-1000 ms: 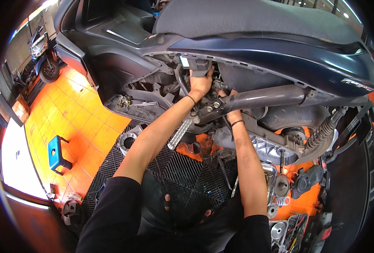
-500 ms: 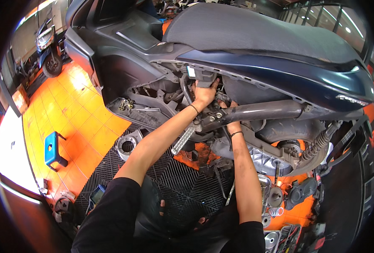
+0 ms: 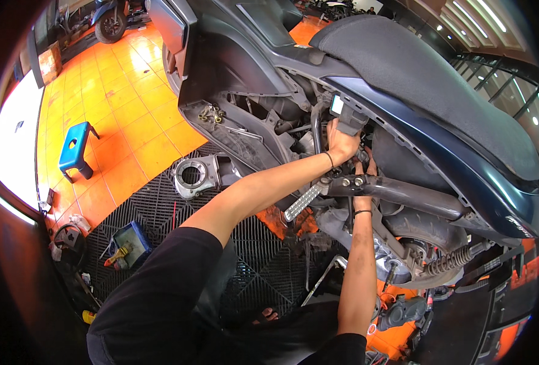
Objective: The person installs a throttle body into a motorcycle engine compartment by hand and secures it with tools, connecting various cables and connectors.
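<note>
Both my hands reach into the open side of a dark blue scooter (image 3: pixel 415 128), under its seat (image 3: pixel 397 61). My left hand (image 3: pixel 342 144) is just below a small black box with a white label (image 3: pixel 349 115), beside a dark hose (image 3: pixel 317 125). Its fingertips are hidden among the parts. From below, my right hand (image 3: pixel 371 163) comes up behind the thick dark frame tube (image 3: pixel 409 196), which covers its middle. Its fingers show above the tube, curled at a small metal part close to my left hand; what they hold is not clear.
A silver footpeg (image 3: pixel 303 202) juts out below my left forearm. On the black mat lie a round metal housing (image 3: pixel 191 176) and a blue tray (image 3: pixel 129 243) with tools. A blue stool (image 3: pixel 75 149) stands on the orange tiles. Small hardware (image 3: pixel 211 114) rests on the scooter's footboard.
The view has turned and shifted, so the scooter appears tilted and farther right. My left hand now sits lower against the black box; my right hand stays behind the tube.
</note>
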A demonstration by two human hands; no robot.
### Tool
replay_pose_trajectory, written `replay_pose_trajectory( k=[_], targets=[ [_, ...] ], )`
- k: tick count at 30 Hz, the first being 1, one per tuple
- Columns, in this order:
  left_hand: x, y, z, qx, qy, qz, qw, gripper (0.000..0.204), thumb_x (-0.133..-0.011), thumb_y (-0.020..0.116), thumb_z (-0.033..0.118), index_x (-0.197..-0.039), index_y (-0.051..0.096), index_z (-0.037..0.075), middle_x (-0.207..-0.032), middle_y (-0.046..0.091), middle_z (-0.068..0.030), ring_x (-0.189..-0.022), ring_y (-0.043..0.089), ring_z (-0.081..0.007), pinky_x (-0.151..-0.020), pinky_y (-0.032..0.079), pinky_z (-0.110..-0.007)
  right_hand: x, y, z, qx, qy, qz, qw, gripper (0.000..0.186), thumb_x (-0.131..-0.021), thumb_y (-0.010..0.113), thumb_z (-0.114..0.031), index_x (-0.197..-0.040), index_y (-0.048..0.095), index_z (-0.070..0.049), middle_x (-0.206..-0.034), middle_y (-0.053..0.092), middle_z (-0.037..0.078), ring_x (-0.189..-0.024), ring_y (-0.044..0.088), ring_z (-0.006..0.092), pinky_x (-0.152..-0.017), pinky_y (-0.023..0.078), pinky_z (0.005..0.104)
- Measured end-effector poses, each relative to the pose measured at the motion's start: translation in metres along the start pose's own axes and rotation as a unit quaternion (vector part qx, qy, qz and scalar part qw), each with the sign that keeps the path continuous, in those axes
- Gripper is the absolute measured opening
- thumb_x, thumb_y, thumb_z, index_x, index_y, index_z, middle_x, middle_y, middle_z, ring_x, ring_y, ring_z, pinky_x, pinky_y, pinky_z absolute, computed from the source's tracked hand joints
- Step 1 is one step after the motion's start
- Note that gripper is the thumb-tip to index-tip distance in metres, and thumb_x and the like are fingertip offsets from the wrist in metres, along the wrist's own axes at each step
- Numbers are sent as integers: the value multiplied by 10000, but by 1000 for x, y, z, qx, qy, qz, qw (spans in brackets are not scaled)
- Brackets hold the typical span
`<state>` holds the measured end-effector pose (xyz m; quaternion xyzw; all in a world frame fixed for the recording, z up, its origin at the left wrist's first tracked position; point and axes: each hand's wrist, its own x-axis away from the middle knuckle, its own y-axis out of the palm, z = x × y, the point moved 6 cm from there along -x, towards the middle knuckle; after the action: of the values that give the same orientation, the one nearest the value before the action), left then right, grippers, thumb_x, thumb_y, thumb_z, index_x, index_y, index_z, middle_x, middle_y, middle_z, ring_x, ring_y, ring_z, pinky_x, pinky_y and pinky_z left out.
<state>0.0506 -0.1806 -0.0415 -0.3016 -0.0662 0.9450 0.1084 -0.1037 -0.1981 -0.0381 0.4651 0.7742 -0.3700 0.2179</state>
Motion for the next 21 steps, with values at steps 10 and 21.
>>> replay_pose_trajectory(
  k=[10,21],
  targets=[
    [31,-51,67,202,80,-414,884,457,-999,491,417,-1083,695,16,-1063,703,-121,-661,584,-137,-666,475,-290,7,-25,34,60,129,-30,989,543,-908,645,-278,-1324,493,36,-1252,577,223,-1167,556,308,-1013,407,367],
    [15,-169,33,295,-16,-510,807,508,-1050,363,371,-1055,641,-55,-1053,676,-158,-1082,616,-238,-1024,441,-376,4,-12,-4,45,66,-30,996,862,-793,760,-434,-1404,383,44,-1428,420,266,-1352,372,368,-1123,263,408]
  ],
)
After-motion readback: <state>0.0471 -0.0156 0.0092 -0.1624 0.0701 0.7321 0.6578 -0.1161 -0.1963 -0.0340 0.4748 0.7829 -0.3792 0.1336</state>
